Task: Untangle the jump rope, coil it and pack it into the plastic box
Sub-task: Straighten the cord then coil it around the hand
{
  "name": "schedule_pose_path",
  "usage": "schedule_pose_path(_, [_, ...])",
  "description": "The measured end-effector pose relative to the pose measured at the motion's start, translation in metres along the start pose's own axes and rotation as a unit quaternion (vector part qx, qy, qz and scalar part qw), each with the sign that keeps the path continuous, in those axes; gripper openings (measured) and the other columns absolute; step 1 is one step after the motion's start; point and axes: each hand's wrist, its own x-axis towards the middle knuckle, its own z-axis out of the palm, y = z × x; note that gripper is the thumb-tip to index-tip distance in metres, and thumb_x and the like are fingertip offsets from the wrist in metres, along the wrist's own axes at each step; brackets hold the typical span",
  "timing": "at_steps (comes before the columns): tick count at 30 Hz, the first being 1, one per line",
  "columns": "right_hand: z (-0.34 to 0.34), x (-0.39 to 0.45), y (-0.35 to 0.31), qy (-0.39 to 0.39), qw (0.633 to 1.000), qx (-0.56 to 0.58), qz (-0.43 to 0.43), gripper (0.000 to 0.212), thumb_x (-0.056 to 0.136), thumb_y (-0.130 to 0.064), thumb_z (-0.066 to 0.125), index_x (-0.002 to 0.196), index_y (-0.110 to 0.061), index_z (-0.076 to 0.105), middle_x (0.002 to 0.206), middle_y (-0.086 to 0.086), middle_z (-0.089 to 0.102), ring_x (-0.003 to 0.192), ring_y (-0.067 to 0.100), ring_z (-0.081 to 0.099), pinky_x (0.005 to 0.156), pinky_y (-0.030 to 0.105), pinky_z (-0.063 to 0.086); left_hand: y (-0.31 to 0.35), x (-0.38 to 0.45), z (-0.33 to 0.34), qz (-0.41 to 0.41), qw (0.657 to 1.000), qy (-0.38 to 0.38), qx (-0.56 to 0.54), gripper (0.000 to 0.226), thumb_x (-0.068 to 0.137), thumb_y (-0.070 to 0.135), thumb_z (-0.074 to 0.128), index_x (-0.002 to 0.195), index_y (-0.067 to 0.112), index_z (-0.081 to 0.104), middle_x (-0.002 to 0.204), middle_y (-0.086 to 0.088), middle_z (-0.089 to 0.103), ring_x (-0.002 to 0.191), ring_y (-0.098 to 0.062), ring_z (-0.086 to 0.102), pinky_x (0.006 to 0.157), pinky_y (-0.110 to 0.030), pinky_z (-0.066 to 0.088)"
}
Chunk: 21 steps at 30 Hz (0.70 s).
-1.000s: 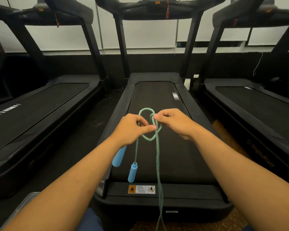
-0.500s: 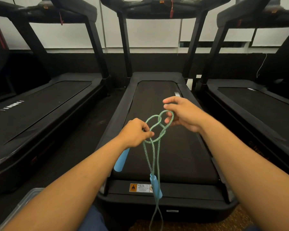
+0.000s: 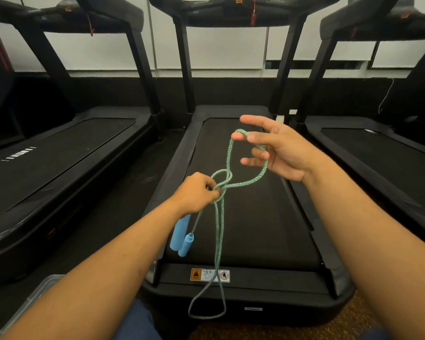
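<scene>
A green braided jump rope (image 3: 217,231) with two light blue handles hangs over the middle treadmill. My left hand (image 3: 196,192) is shut on the rope at a loose knot (image 3: 222,180) and also grips one blue handle (image 3: 179,233), which sticks out below the fist. The second handle (image 3: 186,244) dangles beside it. My right hand (image 3: 277,150) is up and to the right, fingers spread, with a wide rope loop hooked around its fingers and pulled away from the knot. A long loop hangs down to the treadmill's rear end. A corner of the clear plastic box (image 3: 38,290) shows at bottom left.
Three black treadmills stand side by side; the middle treadmill (image 3: 255,229) lies under my hands, with its uprights and console further ahead. A dark floor gap separates it from the left treadmill (image 3: 59,168). My blue trouser leg (image 3: 135,322) is at the bottom edge.
My right hand has risen and moved right, drawing the loop wider and longer out of the knot. The free handle swung left beside the held handle. My left hand stayed on the knot.
</scene>
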Motion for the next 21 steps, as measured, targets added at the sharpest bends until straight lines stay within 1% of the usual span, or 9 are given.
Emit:
schedule_pose_path(2, [-0.001, 0.006, 0.01, 0.041, 0.999, 0.01, -0.005, 0.031, 0.099, 0.0, 0.054, 0.126, -0.014, 0.059, 0.112, 0.007, 0.076, 0.043, 0.007, 0.041, 0.07, 0.036, 0.061, 0.005, -0.002, -0.001, 0.005, 1.0, -0.013, -0.024, 0.012, 0.089, 0.012, 0.064, 0.087, 0.01, 0.076, 0.08, -0.015, 0.072, 0.066, -0.023, 0.058, 0.066, -0.034, 0.048])
schedule_pose_path(4, [-0.004, 0.011, 0.018, 0.09, 0.996, 0.019, -0.016, 0.023, 0.1, -0.001, 0.053, 0.118, -0.012, 0.061, 0.109, 0.009, 0.076, 0.045, 0.009, 0.048, 0.06, 0.032, 0.058, 0.01, -0.003, -0.002, 0.011, 0.998, -0.025, -0.065, 0.022, 0.088, 0.003, 0.057, 0.086, 0.013, 0.077, 0.085, -0.007, 0.075, 0.078, -0.019, 0.068, 0.075, -0.035, 0.053])
schedule_pose_path(7, [-0.012, 0.017, 0.031, 0.155, 0.988, 0.018, -0.02, 0.019, 0.1, 0.0, 0.053, 0.115, -0.01, 0.059, 0.108, 0.014, 0.073, 0.053, 0.014, 0.064, 0.062, 0.033, 0.06, 0.021, -0.008, -0.002, -0.007, 0.983, -0.058, -0.173, 0.037, 0.081, -0.011, 0.042, 0.085, 0.007, 0.075, 0.078, -0.003, 0.069, 0.059, -0.01, 0.053, 0.05, -0.023, 0.036])
schedule_pose_path(9, [-0.015, 0.019, 0.042, 0.194, 0.981, 0.008, -0.015, 0.02, 0.101, 0.001, 0.051, 0.12, -0.005, 0.055, 0.11, 0.016, 0.07, 0.061, 0.018, 0.071, 0.068, 0.036, 0.064, 0.025, -0.009, -0.001, -0.022, 0.965, -0.077, -0.25, 0.04, 0.076, -0.009, 0.039, 0.081, 0.009, 0.075, 0.076, -0.003, 0.067, 0.056, -0.018, 0.043, 0.047, -0.022, 0.022])
schedule_pose_path(12, [-0.013, 0.022, 0.057, 0.224, 0.975, -0.008, -0.006, 0.021, 0.101, 0.002, 0.051, 0.121, -0.003, 0.052, 0.114, 0.021, 0.065, 0.072, 0.022, 0.076, 0.073, 0.035, 0.064, 0.028, -0.009, 0.001, -0.021, 0.944, -0.115, -0.308, 0.031, 0.082, -0.006, 0.04, 0.081, 0.006, 0.068, 0.069, -0.006, 0.058, 0.041, -0.009, 0.035, 0.039, -0.018, 0.016])
schedule_pose_path(14, [-0.007, 0.024, 0.06, 0.229, 0.973, 0.003, -0.004, 0.021, 0.1, 0.003, 0.054, 0.12, -0.003, 0.051, 0.117, 0.024, 0.062, 0.079, 0.025, 0.077, 0.074, 0.035, 0.064, 0.031, -0.01, 0.002, -0.013, 0.956, -0.106, -0.272, 0.018, 0.091, 0.008, 0.051, 0.083, 0.008, 0.066, 0.066, -0.003, 0.05, 0.044, -0.009, 0.035, 0.04, -0.02, 0.021])
schedule_pose_path(15, [-0.004, 0.026, 0.058, 0.228, 0.973, 0.024, -0.002, 0.023, 0.099, 0.005, 0.054, 0.12, -0.003, 0.051, 0.117, 0.024, 0.062, 0.08, 0.027, 0.077, 0.074, 0.035, 0.064, 0.03, -0.009, 0.005, 0.0, 0.973, -0.082, -0.218, 0.016, 0.093, 0.022, 0.06, 0.083, 0.011, 0.065, 0.068, -0.001, 0.051, 0.051, -0.011, 0.041, 0.044, -0.024, 0.029])
schedule_pose_path(18, [0.009, 0.029, 0.046, 0.208, 0.973, 0.103, 0.003, 0.028, 0.099, 0.009, 0.052, 0.124, -0.002, 0.048, 0.113, 0.023, 0.06, 0.083, 0.03, 0.077, 0.073, 0.036, 0.064, 0.021, -0.004, 0.016, 0.049, 0.997, -0.016, -0.051, 0.044, 0.075, 0.062, 0.077, 0.088, 0.023, 0.059, 0.076, 0.008, 0.063, 0.07, -0.012, 0.058, 0.068, -0.034, 0.049])
schedule_pose_path(21, [0.022, 0.031, 0.039, 0.191, 0.97, 0.152, 0.007, 0.027, 0.099, 0.01, 0.05, 0.124, -0.001, 0.048, 0.111, 0.023, 0.059, 0.087, 0.033, 0.076, 0.074, 0.037, 0.064, 0.02, -0.001, 0.02, 0.066, 0.998, 0.014, 0.002, 0.039, 0.08, 0.064, 0.069, 0.085, 0.026, 0.065, 0.07, 0.007, 0.067, 0.07, -0.014, 0.064, 0.071, -0.037, 0.055])
